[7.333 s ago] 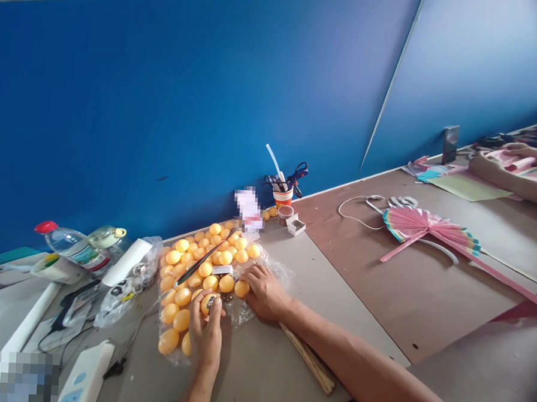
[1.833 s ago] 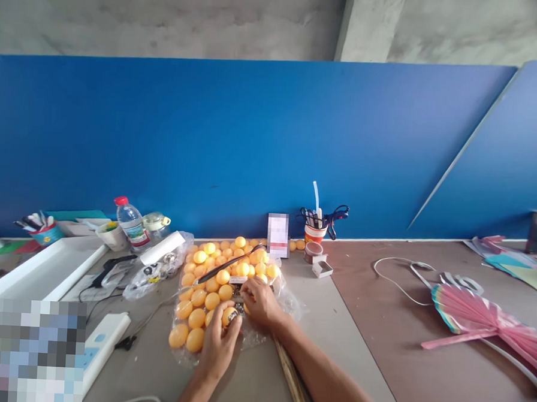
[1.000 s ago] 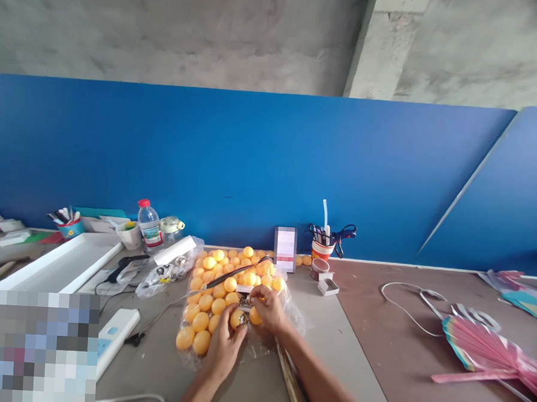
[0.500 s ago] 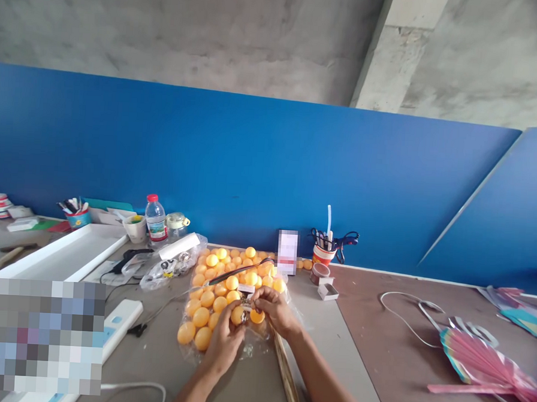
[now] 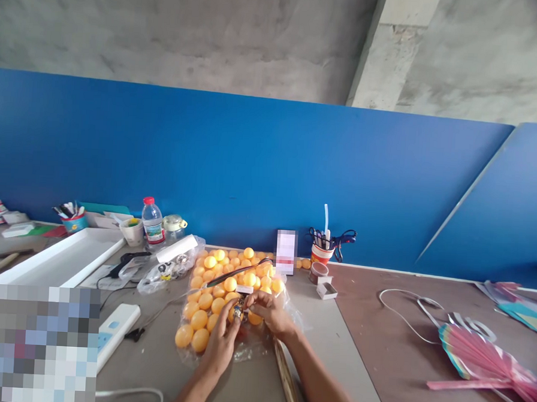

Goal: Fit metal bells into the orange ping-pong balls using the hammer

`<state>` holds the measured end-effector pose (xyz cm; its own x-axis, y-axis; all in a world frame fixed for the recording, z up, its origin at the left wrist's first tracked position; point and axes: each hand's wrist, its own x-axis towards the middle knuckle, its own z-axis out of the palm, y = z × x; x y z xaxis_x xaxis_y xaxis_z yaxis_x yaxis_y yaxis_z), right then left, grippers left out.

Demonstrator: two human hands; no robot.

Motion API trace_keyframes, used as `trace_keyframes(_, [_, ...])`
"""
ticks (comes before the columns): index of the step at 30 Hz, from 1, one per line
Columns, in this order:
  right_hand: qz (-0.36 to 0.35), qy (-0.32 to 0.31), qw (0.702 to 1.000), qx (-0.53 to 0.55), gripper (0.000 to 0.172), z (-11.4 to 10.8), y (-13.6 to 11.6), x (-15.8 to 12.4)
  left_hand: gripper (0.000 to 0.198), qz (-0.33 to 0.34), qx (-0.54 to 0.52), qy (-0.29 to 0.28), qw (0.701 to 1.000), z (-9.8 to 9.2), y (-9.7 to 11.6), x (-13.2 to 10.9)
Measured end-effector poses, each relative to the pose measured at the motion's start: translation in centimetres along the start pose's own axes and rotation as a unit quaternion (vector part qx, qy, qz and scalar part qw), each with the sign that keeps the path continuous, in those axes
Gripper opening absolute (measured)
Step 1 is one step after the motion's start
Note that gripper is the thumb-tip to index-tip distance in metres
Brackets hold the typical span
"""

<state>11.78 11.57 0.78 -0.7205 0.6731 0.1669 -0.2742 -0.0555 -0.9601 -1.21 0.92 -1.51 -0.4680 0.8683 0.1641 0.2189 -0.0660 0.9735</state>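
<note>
My left hand (image 5: 222,342) closes thumb and fingers around a small shiny piece (image 5: 238,313), metallic with dark parts; its exact kind is too small to tell. Close beside it, my right hand (image 5: 275,315) has its fingers pinched together at the same piece, and whatever lies between those fingertips is hidden. Both hands are over the near edge of a clear plastic bag of orange ping-pong balls (image 5: 200,320). Across the bag lies a slim dark rod (image 5: 228,276) with a thin cord trailing left. A small pale block (image 5: 244,290) sits just beyond my fingertips.
Under my right forearm runs a wooden stick (image 5: 286,376). Behind stand a blurred upright panel (image 5: 286,250) and a cup of tools (image 5: 322,254). To the left are a bottle (image 5: 152,224), a white tray (image 5: 106,255) and a power strip (image 5: 117,331); a pink fan (image 5: 481,353) lies right.
My left hand has turned slightly, so the shiny piece shows more between its fingers. My right fingers have shifted a little left, toward it. The view has moved slightly.
</note>
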Motion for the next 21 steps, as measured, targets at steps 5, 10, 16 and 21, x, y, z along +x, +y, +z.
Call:
trace_keyframes(5, [0.0,-0.006,1.0,-0.003,0.025,0.0,0.4,0.1,0.059,-0.024,-0.047,-0.054,0.997,0.2,-0.6,0.0])
trace_keyframes(10, [0.0,-0.002,1.0,-0.018,0.026,0.2,0.3,0.2,0.056,-0.023,-0.063,-0.054,0.996,0.4,-0.9,0.0])
trace_keyframes(16, [-0.002,-0.004,1.0,-0.01,0.025,0.4,-0.1,0.0,0.056,-0.062,-0.113,-0.024,0.991,0.4,0.3,-0.3])
trace_keyframes(21, [-0.001,-0.011,1.0,-0.009,0.03,0.6,-0.3,0.0,0.052,-0.062,-0.126,-0.028,0.99,0.3,0.8,-0.2])
